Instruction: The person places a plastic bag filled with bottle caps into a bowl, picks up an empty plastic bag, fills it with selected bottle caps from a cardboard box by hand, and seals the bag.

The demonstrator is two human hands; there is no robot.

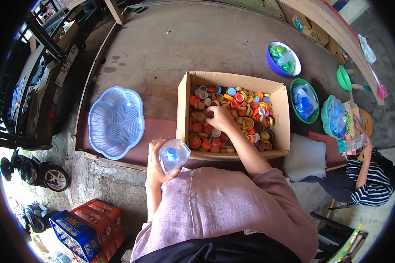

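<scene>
My left hand (154,165) is closed around a clear plastic bag (180,154) with blue bottle caps inside, held up in front of my shirt. My right hand (220,118) reaches into an open cardboard box (241,79) full of loose plastic bottle caps (250,122). These are red, orange, yellow, white, brown and a few blue. The right fingers are bent together at the left part of the pile; what is between them is hidden.
A light blue plastic basket (134,105) stands left of the box. To the right are a purple bowl (276,70) and green baskets (313,119) holding bagged caps. Plastic sheets (306,158) lie by the box. Another person in a striped top (373,179) handles a bag at far right.
</scene>
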